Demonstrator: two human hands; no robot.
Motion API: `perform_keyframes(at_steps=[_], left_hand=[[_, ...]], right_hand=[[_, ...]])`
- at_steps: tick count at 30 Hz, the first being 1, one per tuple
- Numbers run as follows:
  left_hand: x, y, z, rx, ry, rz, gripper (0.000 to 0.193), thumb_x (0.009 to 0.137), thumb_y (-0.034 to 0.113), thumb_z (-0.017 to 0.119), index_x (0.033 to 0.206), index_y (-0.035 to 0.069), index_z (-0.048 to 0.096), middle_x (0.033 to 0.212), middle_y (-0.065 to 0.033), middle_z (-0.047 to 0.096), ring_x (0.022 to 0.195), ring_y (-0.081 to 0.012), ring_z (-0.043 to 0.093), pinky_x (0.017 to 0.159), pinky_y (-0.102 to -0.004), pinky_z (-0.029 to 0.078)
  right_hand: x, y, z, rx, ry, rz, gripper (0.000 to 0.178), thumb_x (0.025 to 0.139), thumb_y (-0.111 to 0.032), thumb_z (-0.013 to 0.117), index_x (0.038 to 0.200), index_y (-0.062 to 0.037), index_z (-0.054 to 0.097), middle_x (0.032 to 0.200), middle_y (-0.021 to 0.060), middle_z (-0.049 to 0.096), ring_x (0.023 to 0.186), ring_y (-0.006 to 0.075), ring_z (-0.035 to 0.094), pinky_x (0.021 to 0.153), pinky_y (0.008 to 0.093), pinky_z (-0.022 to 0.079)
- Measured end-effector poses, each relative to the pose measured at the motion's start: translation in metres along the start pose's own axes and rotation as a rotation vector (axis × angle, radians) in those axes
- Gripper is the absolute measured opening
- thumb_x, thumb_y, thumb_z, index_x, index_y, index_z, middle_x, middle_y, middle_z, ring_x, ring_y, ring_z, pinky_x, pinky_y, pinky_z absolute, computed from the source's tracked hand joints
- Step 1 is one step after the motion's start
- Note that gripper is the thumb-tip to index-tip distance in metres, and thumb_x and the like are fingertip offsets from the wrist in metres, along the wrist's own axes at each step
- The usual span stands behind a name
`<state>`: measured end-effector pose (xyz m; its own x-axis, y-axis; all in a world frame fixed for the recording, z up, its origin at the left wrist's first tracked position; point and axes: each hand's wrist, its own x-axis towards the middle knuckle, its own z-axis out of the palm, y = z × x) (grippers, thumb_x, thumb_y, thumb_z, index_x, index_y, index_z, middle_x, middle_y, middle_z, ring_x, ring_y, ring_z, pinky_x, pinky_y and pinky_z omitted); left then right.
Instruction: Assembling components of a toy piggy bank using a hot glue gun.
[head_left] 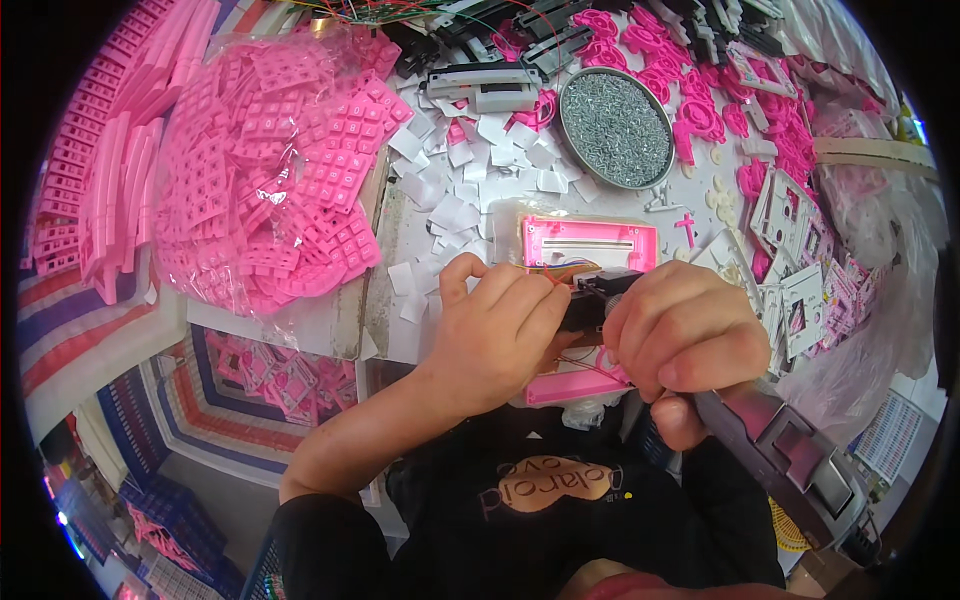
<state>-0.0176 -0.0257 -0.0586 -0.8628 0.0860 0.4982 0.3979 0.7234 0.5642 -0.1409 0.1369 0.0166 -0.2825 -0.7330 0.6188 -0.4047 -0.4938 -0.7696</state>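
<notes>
My left hand (498,325) is closed on a black plastic part (580,318), fingers bent over its edge. My right hand (685,335) wraps around a dark grey power screwdriver (800,465), whose body slants down to the right. The driver's front end meets the black part between my hands; its tip is hard to make out. Beneath them lies a pink plastic casing (648,245), partly covered by my hands, with thin coloured wires near my left fingertips. Another pink edge (570,386) shows on the near side.
A round metal dish of small screws (616,128) stands beyond my hands. White paper squares (470,185) are scattered left of it. A clear bag of pink keypads (270,180) fills the left. Pink parts (700,115) and white panels (795,240) are heaped at right.
</notes>
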Motion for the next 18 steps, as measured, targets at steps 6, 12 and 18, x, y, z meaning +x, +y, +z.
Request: perform_keyframes(at_steps=[6,12,18], left_hand=[[-0.001,-0.003,0.002,-0.004,0.01,0.026,0.045,0.072,0.025,0.079,0.108,0.002,0.068,0.098,-0.0031,0.063,0.089,-0.0188,0.059,0.085,-0.0432,0.032],[-0.006,-0.003,0.002,0.014,-0.008,0.003,0.046,0.069,0.026,0.082,0.109,0.007,0.068,0.1,-0.0015,0.064,0.096,-0.0198,0.06,0.088,-0.0454,0.031],[0.005,-0.006,-0.002,0.044,-0.066,-0.009,0.047,0.071,0.029,0.084,0.111,0.011,0.068,0.108,-0.0008,0.066,0.106,-0.0239,0.058,0.093,-0.0473,0.029]], right_hand=[[0.006,0.003,0.007,0.014,0.037,0.016,0.02,0.09,-0.01,0.068,0.099,-0.0014,0.053,0.063,0.0052,0.058,0.045,0.0176,0.053,0.045,0.0332,0.05],[0.006,0.011,-0.013,0.202,0.004,0.115,0.044,0.085,-0.025,0.082,0.112,-0.0029,0.054,0.071,0.0066,0.062,0.064,0.0201,0.061,0.06,0.0383,0.053],[-0.044,-0.015,-0.028,-0.624,-0.083,0.638,0.087,0.065,-0.021,0.091,0.142,-0.0068,0.053,0.117,0.0136,0.061,0.101,0.0313,0.06,0.094,0.0428,0.048]])
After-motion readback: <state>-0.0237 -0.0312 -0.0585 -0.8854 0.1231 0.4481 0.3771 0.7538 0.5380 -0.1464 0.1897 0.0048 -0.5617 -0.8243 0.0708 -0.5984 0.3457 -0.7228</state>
